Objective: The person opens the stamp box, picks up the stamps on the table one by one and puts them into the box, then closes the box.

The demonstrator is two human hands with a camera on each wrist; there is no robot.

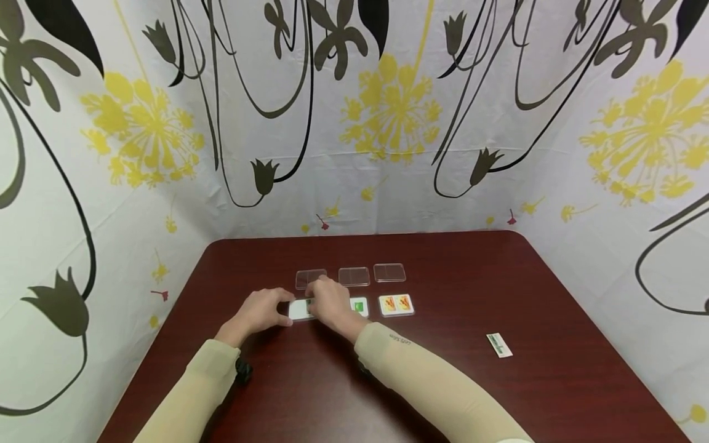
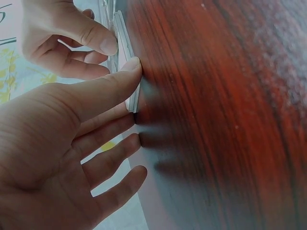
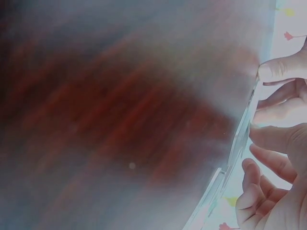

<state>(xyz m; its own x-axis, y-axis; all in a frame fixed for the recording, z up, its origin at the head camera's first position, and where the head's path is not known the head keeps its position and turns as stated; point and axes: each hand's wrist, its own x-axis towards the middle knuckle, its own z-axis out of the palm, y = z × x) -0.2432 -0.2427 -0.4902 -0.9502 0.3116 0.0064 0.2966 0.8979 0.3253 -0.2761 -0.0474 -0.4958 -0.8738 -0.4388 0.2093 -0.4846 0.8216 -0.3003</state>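
One white rectangular case point(image 1: 298, 310) lies leftmost in a row of three on the dark red wood-grain table point(image 1: 554, 394). Left hand point(image 1: 259, 315): thumb and forefinger pinch its left end. Right hand point(image 1: 331, 304): fingers narrow over its right part; can't tell if they pinch anything.

The right hand point(image 1: 330, 303) covers plenty: the left white case point(image 1: 298, 309) loses its three o'clock end, the middle white case point(image 1: 360, 306) its nine o'clock end! Toward four o'clock, print on the white slip point(image 1: 500, 346) is too small to read. The right sleeve point(image 1: 437, 381) runs off at five o'clock; the right-wrist view blurs the tabletop point(image 3: 139, 120).
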